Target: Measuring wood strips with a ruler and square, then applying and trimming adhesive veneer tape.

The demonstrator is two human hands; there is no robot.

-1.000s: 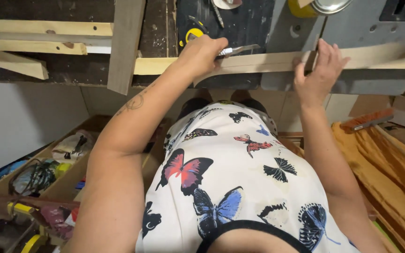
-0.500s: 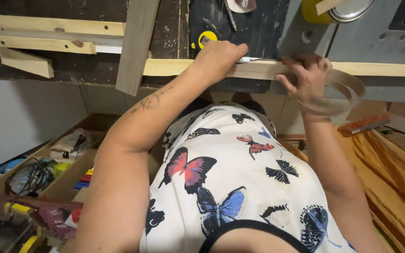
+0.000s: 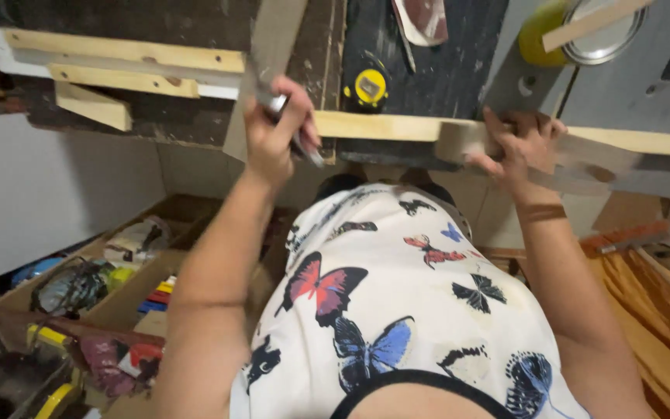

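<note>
**Both hands on a pale wooden strip at the worktop edge**

The left hand [image 3: 277, 136] is closed in a fist around a slim metal-tipped tool [image 3: 298, 138], its shiny end showing above the knuckles and its darker end poking out below toward the strip; what kind of tool it is cannot be told. The right hand [image 3: 519, 143] is wrapped over the pale wooden strip [image 3: 381, 126], fingers curled on top and thumb toward the near side, clamped on the wood where a blurred grey band crosses it. The two hands are well apart, with a bare stretch of the strip between them.

The strip lies along the near edge of the dark worktop [image 3: 443, 70], running from beside the left hand out to the right edge of the view. Just behind it, between the hands, sits a yellow tape measure [image 3: 370, 87]. A grey upright board [image 3: 269, 54] rises right behind the left hand. Farther left, two more pale wooden battens [image 3: 122, 60] lie on the dark surface. At the far right stand a yellow container [image 3: 540, 31] and a round metal lid [image 3: 602, 35].

Below, the person's white butterfly-print shirt [image 3: 397, 310] fills the middle. To the left, an open wooden box [image 3: 126, 299] holds mixed clutter; to the right lies orange-brown cloth [image 3: 653, 302].
</note>
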